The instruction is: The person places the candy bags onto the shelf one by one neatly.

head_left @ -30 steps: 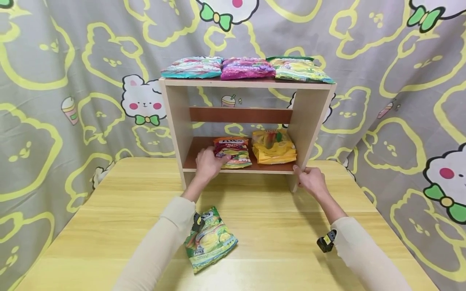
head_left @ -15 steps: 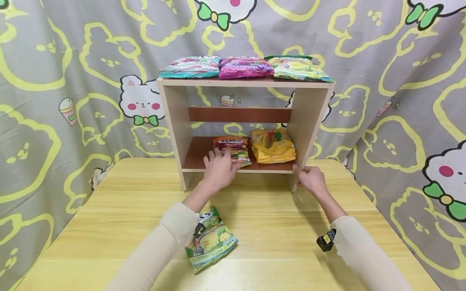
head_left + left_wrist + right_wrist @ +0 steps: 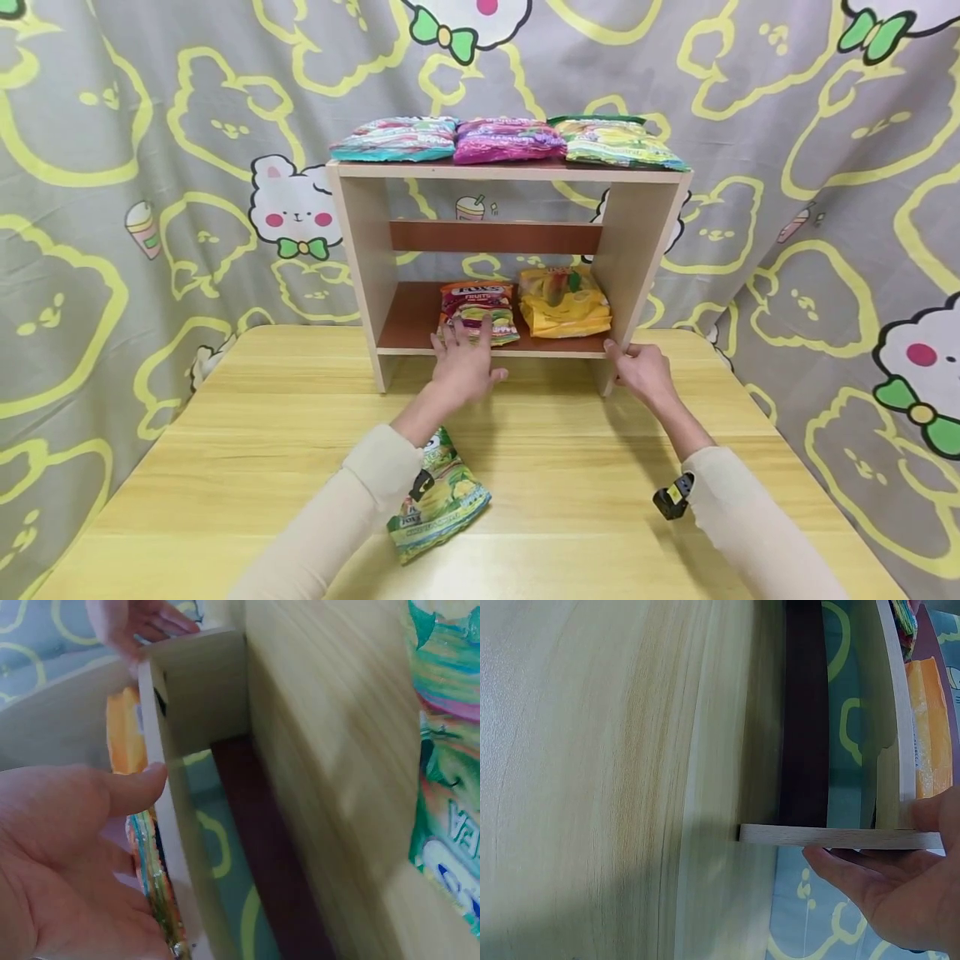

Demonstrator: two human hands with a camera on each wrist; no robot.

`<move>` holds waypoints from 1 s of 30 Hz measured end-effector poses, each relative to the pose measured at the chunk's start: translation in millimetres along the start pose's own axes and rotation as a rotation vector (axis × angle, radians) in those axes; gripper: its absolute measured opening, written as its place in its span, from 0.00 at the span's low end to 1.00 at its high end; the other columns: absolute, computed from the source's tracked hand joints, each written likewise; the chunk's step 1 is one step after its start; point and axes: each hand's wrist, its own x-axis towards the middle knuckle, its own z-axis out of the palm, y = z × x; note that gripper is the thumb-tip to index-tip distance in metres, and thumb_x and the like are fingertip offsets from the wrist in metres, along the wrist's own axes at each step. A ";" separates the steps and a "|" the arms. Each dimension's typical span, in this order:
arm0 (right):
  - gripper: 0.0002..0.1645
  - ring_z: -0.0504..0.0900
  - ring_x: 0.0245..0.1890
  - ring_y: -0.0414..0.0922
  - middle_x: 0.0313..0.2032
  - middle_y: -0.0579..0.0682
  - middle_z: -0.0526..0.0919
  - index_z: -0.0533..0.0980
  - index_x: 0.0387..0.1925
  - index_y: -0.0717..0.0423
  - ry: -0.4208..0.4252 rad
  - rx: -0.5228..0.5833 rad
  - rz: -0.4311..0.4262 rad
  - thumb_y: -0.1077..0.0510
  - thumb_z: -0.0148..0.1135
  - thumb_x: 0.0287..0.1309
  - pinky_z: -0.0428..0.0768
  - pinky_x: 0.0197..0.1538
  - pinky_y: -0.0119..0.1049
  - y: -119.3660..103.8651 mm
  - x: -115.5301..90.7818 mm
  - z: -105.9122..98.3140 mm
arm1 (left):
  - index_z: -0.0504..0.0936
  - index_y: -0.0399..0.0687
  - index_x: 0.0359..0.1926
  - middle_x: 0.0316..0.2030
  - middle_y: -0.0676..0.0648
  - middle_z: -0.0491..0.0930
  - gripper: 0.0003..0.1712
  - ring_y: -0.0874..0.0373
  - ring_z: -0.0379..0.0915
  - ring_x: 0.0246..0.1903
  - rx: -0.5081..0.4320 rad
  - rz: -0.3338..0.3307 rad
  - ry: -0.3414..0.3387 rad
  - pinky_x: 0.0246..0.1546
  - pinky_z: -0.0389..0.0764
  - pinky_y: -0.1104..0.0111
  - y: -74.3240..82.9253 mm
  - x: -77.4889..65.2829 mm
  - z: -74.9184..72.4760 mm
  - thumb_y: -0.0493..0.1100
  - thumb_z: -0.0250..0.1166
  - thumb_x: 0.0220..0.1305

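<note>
My left hand point(image 3: 467, 367) is at the front edge of the lower shelf, its fingers spread toward a red and multicoloured candy bag point(image 3: 478, 295). The fingertips overlap the bag's front; whether they press on it I cannot tell. The left wrist view has the thumb by the shelf board's edge point(image 3: 174, 862). At the right end, my right hand point(image 3: 643, 372) grips the side panel point(image 3: 840, 837) of the wooden rack, thumb inside and fingers outside. Yellow candy bags point(image 3: 566, 315) lie right of the red one. A green candy bag point(image 3: 450, 508) lies on the table, partly hidden by my left sleeve.
On the rack's top board point(image 3: 510, 172) lie a teal bag point(image 3: 397, 140), a purple bag point(image 3: 510, 142) and a green-yellow bag point(image 3: 618, 143) in a row. A patterned curtain point(image 3: 225, 125) hangs behind. The rack stands toward the back of the wooden table point(image 3: 585, 500).
My left hand has let go of the red candy bag's left side, passed over its front and drawn back toward the shelf edge with fingers spread. The right hand has stayed put.
</note>
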 end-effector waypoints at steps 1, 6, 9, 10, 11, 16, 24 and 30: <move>0.38 0.90 0.39 0.56 0.53 0.70 0.83 0.81 0.56 0.64 -0.002 -0.001 0.001 0.34 0.48 0.72 0.80 0.37 0.35 0.2 -0.1 -0.2 | 0.39 0.56 0.82 0.76 0.22 0.38 0.55 0.25 0.36 0.76 -0.005 0.006 0.002 0.77 0.40 0.36 -0.3 0.5 0.8 0.63 0.62 0.68; 0.39 0.90 0.40 0.57 0.53 0.70 0.83 0.81 0.56 0.64 -0.006 -0.004 0.003 0.34 0.48 0.71 0.80 0.37 0.36 1.4 0.0 0.0 | 0.41 0.56 0.82 0.76 0.23 0.39 0.54 0.26 0.36 0.76 -0.018 0.033 0.020 0.77 0.41 0.37 0.3 2.4 5.3 0.61 0.63 0.69; 0.39 0.90 0.41 0.57 0.50 0.69 0.84 0.81 0.57 0.64 0.000 -0.006 0.004 0.34 0.48 0.71 0.79 0.37 0.35 1.4 -0.1 0.0 | 0.41 0.56 0.82 0.76 0.22 0.39 0.53 0.26 0.36 0.76 -0.028 0.037 0.030 0.77 0.40 0.37 2.5 4.2 6.6 0.60 0.62 0.69; 0.39 0.90 0.41 0.57 0.50 0.69 0.85 0.81 0.57 0.64 0.001 -0.006 0.005 0.34 0.48 0.71 0.79 0.37 0.35 1.4 -0.1 0.0 | 0.41 0.56 0.82 0.76 0.22 0.38 0.53 0.26 0.36 0.76 -0.034 0.035 0.029 0.77 0.40 0.37 3.3 4.9 6.9 0.61 0.62 0.69; 0.39 0.90 0.41 0.57 0.49 0.69 0.85 0.81 0.57 0.64 0.003 -0.007 0.006 0.34 0.48 0.71 0.79 0.37 0.35 1.4 -0.1 -0.1 | 0.41 0.56 0.82 0.76 0.22 0.38 0.53 0.26 0.36 0.76 -0.043 0.033 0.031 0.77 0.40 0.37 4.2 5.8 7.1 0.61 0.62 0.69; 0.38 0.90 0.40 0.57 0.48 0.68 0.85 0.81 0.56 0.64 0.010 -0.009 0.006 0.34 0.48 0.71 0.79 0.37 0.35 1.1 0.6 0.4 | 0.45 0.55 0.82 0.76 0.22 0.40 0.50 0.25 0.38 0.76 -0.070 0.038 0.056 0.77 0.41 0.36 6.6 11.0 8.9 0.59 0.62 0.70; 0.38 0.90 0.40 0.57 0.49 0.70 0.85 0.81 0.55 0.64 0.011 -0.002 0.002 0.34 0.48 0.72 0.79 0.37 0.36 1.8 1.1 1.7 | 0.53 0.56 0.80 0.75 0.23 0.49 0.46 0.24 0.46 0.74 -0.058 0.060 0.106 0.74 0.50 0.33 8.0 19.1 10.8 0.57 0.65 0.68; 0.38 0.90 0.40 0.57 0.46 0.68 0.86 0.82 0.54 0.63 0.015 -0.007 0.005 0.34 0.48 0.71 0.79 0.37 0.36 0.9 1.4 1.7 | 0.55 0.57 0.80 0.74 0.24 0.52 0.46 0.25 0.49 0.73 -0.053 0.057 0.115 0.73 0.52 0.33 7.5 26.6 10.9 0.55 0.66 0.68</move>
